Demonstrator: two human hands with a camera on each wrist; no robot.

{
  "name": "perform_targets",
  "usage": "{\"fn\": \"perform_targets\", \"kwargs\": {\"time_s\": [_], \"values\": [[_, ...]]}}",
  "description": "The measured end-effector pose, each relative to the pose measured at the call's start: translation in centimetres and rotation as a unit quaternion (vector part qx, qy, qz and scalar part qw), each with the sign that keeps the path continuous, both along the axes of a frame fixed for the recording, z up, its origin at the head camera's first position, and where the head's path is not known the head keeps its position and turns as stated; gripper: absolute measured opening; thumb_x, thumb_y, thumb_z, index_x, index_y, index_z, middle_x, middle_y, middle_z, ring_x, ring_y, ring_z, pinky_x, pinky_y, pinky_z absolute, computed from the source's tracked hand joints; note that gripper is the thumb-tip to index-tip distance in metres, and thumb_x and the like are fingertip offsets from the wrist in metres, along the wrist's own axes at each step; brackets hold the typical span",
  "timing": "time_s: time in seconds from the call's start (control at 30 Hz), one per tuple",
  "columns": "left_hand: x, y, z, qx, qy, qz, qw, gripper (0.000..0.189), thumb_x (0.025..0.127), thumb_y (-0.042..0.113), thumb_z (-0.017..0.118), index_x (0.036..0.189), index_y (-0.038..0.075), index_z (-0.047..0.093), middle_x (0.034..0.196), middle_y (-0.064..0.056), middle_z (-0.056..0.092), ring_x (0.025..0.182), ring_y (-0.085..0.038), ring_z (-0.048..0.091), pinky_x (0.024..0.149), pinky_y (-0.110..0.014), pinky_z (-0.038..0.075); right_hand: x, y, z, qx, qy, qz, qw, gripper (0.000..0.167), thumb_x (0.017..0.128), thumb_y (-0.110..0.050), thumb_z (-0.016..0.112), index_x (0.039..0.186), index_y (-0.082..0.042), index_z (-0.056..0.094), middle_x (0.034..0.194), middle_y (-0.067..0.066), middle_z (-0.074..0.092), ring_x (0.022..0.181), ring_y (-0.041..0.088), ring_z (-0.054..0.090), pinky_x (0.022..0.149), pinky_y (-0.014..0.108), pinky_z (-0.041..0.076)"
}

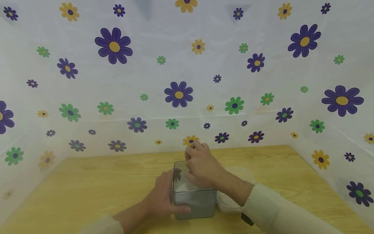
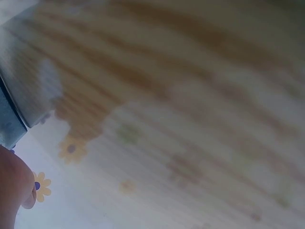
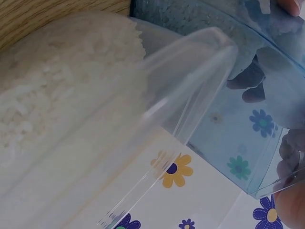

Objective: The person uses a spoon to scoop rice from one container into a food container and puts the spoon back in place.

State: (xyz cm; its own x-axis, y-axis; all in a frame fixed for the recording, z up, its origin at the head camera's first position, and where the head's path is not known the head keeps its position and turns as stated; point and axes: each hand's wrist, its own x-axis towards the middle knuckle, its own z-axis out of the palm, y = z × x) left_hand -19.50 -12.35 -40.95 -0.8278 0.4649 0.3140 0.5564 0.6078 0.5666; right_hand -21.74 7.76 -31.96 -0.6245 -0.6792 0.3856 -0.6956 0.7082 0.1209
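Observation:
A see-through bluish square container (image 1: 195, 204) stands on the table in the head view. My left hand (image 1: 162, 195) grips its left side, the thumb lying along the front wall. Over the container's open top is my right hand (image 1: 203, 167), fingers bent; whether they hold anything is hidden. White grains that look like rice (image 3: 190, 24) show inside the bluish container (image 3: 238, 138) in the right wrist view. Close beside it, a clear plastic tub (image 3: 205, 57) holds more rice (image 3: 28, 114). The left wrist view catches only part of my left hand (image 2: 14, 186) and a container corner (image 2: 9, 124).
The clear tub (image 1: 229, 208) sits right of the bluish container, partly under my right forearm. A wood-grain table (image 1: 96, 188) extends to both sides. White flower-printed sheeting (image 1: 152, 78) closes off the back and sides.

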Motion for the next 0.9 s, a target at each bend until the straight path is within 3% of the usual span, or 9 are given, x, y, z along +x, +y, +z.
{"fn": "perform_targets", "kwargs": {"time_s": [0.33,0.7,0.9], "values": [[0.21,0.07,0.20,-0.003,-0.014,0.007,0.9999,0.107,0.065,0.066,0.081,0.146,0.013,0.036,0.120,0.007,0.046,0.105,-0.013,0.039,0.091,-0.042,0.031,0.00,0.02,0.08,0.000,-0.012,-0.005,0.9999,0.027,0.083,-0.018,0.061,0.056,-0.018,0.063,0.094,-0.005,0.057,0.106,0.019,0.044,0.087,0.036,0.036],[0.10,0.03,0.14,-0.002,-0.004,0.006,1.0000,0.108,0.064,0.066,0.082,0.146,0.012,0.036,0.118,0.008,0.047,0.102,-0.012,0.039,0.089,-0.040,0.031,-0.23,0.15,-0.14,-0.031,-0.005,0.008,0.9995,0.029,0.081,-0.017,0.060,0.052,-0.019,0.060,0.088,-0.006,0.057,0.101,0.018,0.045,0.082,0.034,0.036],[0.03,-0.07,-0.03,0.002,0.017,0.001,0.9999,0.107,0.064,0.066,0.082,0.144,0.011,0.038,0.118,0.009,0.048,0.102,-0.010,0.040,0.090,-0.039,0.032,-0.27,0.29,-0.21,-0.065,-0.026,-0.013,0.9975,0.033,0.081,-0.017,0.061,0.049,-0.019,0.056,0.092,-0.005,0.055,0.099,0.018,0.043,0.083,0.036,0.034]]}}
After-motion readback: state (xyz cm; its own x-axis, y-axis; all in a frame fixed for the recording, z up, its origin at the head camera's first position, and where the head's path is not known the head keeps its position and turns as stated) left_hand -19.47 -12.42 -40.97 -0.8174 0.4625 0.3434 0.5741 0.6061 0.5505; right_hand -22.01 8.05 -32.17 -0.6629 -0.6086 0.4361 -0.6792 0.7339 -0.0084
